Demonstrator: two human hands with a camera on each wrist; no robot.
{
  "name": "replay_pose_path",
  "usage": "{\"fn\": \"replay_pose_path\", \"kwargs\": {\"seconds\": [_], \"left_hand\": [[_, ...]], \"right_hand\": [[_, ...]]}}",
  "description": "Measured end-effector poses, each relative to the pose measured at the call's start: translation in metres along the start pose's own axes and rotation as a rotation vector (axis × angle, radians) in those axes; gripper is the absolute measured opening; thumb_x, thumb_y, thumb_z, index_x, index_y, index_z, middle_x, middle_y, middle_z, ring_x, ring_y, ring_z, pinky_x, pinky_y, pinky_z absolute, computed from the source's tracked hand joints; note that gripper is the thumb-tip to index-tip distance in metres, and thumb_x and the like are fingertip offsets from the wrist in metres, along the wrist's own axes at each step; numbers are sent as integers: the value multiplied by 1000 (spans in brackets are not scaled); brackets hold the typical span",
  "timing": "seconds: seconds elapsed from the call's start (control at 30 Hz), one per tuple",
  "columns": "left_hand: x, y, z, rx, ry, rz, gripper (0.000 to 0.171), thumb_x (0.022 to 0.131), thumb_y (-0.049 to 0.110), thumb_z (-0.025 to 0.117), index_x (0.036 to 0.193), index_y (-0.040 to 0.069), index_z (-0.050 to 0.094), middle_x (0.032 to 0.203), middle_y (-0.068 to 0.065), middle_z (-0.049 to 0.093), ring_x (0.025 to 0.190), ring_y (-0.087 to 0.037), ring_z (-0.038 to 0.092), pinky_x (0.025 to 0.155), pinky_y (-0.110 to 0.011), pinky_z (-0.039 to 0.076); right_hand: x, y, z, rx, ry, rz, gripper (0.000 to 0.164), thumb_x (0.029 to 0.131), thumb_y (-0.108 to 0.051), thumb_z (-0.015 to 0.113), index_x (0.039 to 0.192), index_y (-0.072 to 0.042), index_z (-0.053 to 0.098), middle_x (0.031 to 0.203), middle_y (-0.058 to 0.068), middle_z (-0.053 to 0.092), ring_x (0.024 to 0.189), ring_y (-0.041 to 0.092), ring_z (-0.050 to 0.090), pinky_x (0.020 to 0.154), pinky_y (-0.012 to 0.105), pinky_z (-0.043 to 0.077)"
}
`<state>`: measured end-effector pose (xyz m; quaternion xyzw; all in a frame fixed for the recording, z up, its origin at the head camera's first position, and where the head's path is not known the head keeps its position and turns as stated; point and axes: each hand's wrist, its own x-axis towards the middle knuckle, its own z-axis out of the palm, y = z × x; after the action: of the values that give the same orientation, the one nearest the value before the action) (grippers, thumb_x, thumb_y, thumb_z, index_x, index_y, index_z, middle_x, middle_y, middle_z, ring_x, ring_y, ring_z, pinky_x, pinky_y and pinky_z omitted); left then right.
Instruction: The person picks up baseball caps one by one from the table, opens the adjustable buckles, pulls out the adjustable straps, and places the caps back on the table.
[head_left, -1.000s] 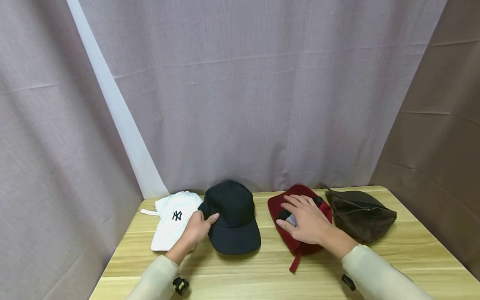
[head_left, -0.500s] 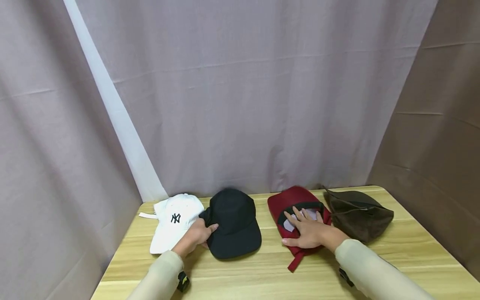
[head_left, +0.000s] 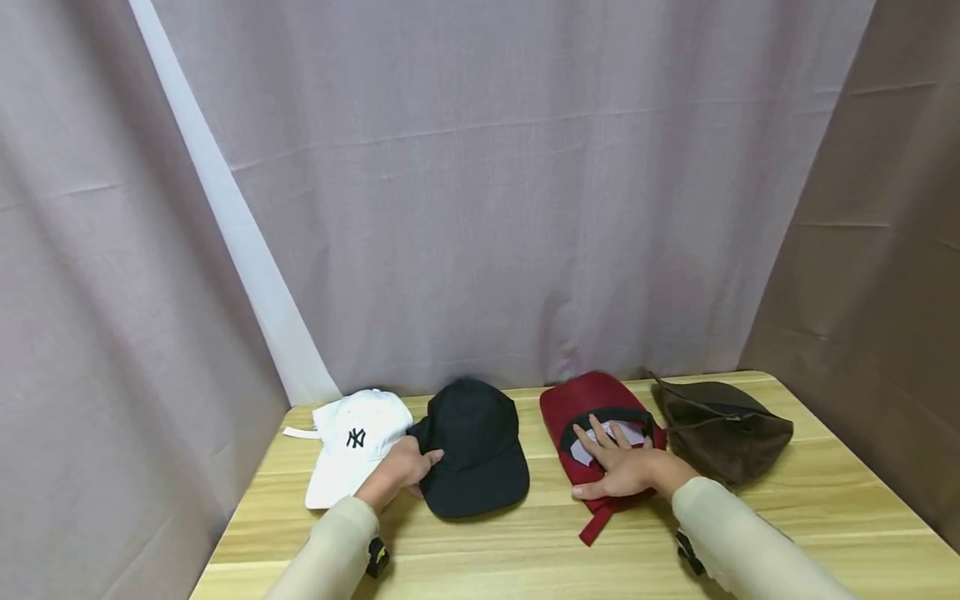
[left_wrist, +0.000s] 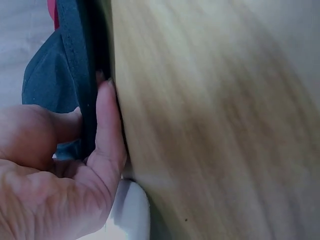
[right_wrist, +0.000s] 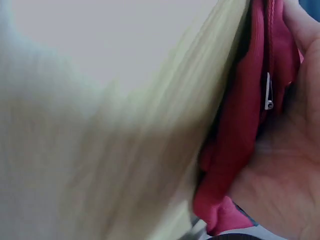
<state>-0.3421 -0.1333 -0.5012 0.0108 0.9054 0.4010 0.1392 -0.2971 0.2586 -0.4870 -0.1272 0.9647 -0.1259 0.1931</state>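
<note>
The left hand (head_left: 402, 461) pinches the black cap (head_left: 474, 442) by its edge, between thumb and fingers. The right hand (head_left: 624, 468), fingers spread, rests on the upturned red cap (head_left: 587, 395). Both caps lie on the table (head_left: 510, 558).

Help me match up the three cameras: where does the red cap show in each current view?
Head: red cap, right of centre, partly under the right hand.
Left wrist: probably the red sliver at top left, beyond the black cap.
Right wrist: right side, against that hand.
Shared landmark: the table, its wood grain visible in all three.
</note>
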Motion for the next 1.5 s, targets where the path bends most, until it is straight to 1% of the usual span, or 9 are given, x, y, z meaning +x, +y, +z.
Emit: {"fn": "replay_pose_path", "kwargs": {"seconds": [0.4,0.7,0.93,1.13,1.2,1.3,1.4,1.47,1.5], "left_hand": [[-10,0,-4,-38,4,-14,62,109,27,63,142,-22,45,105,-34,65,50,-23,69,54,-36,62],[-18,-3,-10,-44,-26,-46,64,109,29,62,145,-20,44,86,-21,62,53,-22,67,56,-36,62],[-19,-7,-11,-73,-26,-36,56,109,35,62,126,-18,57,73,-19,67,49,-17,67,56,-35,63],[-25,-10,-10,-123,43,-21,66,110,41,59,135,-20,51,91,-21,67,51,-19,64,53,-36,60],[-28,-10,-10,-111,83,8,69,110,43,57,137,-19,51,104,-26,67,62,-24,68,58,-38,61],[-35,-6,-9,-43,141,59,74,109,45,57,141,-21,47,125,-35,65,93,-37,73,79,-46,62],[-42,-2,-12,57,172,112,82,107,48,60,147,-22,41,142,-40,57,128,-50,63,105,-56,54],[-47,-1,-14,121,187,140,87,105,52,62,148,-21,42,144,-42,56,132,-55,59,108,-61,51],[-46,-5,-14,164,196,158,86,105,57,60,143,-19,48,139,-40,60,129,-55,61,105,-61,53]], "right_hand": [[-6,-5,7,39,62,-25,113,92,-76,64,172,-15,14,180,23,-1,163,57,-4,108,96,-4],[-6,-12,18,50,76,-20,113,91,-77,65,172,-15,16,181,21,1,164,56,-1,109,95,-4],[-7,-14,20,40,101,-26,112,92,-77,64,172,-14,17,181,21,2,163,57,-1,108,96,-6],[-7,-18,20,44,98,-35,112,92,-77,63,172,-13,17,181,22,2,163,58,-2,108,96,-7],[-8,-19,20,48,95,-35,112,92,-76,64,172,-13,18,180,22,2,163,58,-2,107,96,-7],[-10,-19,21,56,93,-37,111,93,-75,64,172,-13,17,180,22,1,163,58,-3,107,96,-7],[-11,-19,22,62,99,-40,110,94,-75,63,172,-13,17,180,22,1,163,58,-4,107,96,-8],[-11,-19,22,69,97,-39,109,94,-74,63,172,-13,17,180,22,0,163,58,-5,107,96,-9],[-11,-18,22,71,95,-40,108,95,-74,62,172,-13,17,180,22,0,163,58,-5,107,96,-9]]}}
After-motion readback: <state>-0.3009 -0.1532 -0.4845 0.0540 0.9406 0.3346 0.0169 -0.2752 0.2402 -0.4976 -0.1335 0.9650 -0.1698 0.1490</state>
